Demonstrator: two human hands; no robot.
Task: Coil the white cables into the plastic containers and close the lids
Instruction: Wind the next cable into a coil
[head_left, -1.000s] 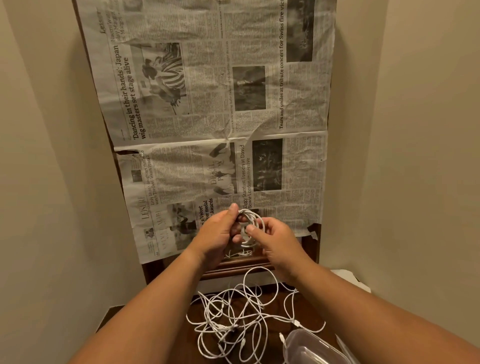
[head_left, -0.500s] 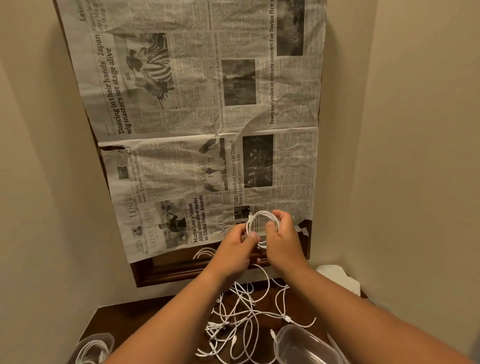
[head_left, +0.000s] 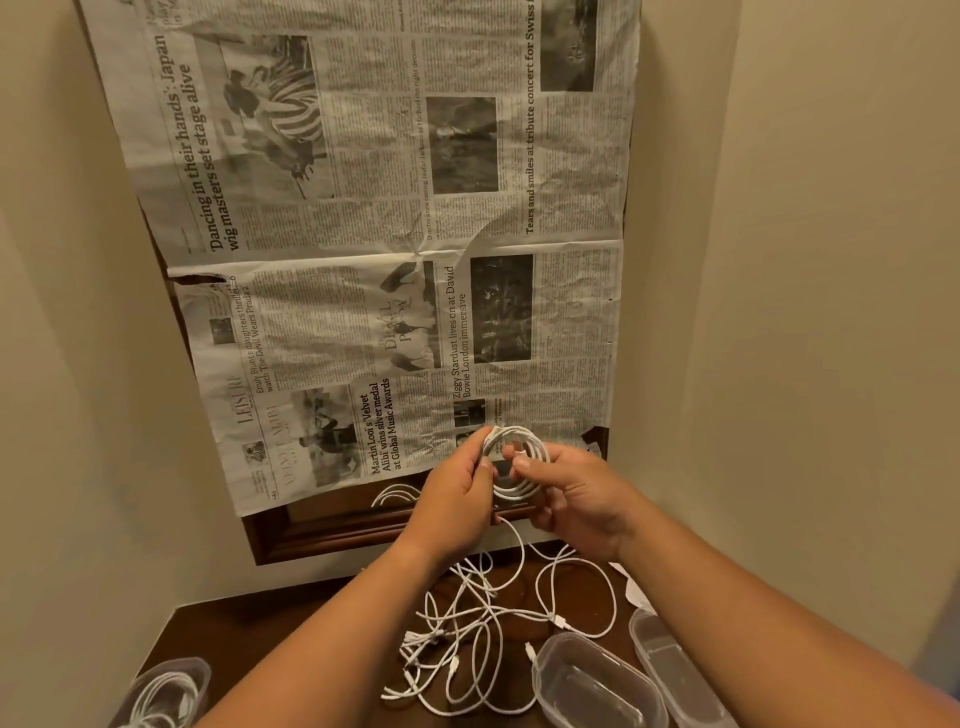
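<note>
White, smooth round cord forms a small coil, held in the air just below the middle of the view. The ring faces the camera and is slightly oval, its long axis running 12 to 6 o'clock. The left hand pinches the coil's 10 o'clock edge between thumb and fingertips. The right hand curls its fingers round the 3 to 5 o'clock side. One strand hangs from the coil's bottom toward 6 o'clock, into a loose tangle of white cables on the dark, glossy wooden table.

At 5 o'clock stands an open, clear plastic container, oblong with rounded corners. Just beside it at 4 o'clock lies a second clear plastic piece; whether lid or tub I cannot tell. At 7 o'clock another clear tub holds a coiled white cable. Creased newspaper covers a dark wooden frame on the wall.
</note>
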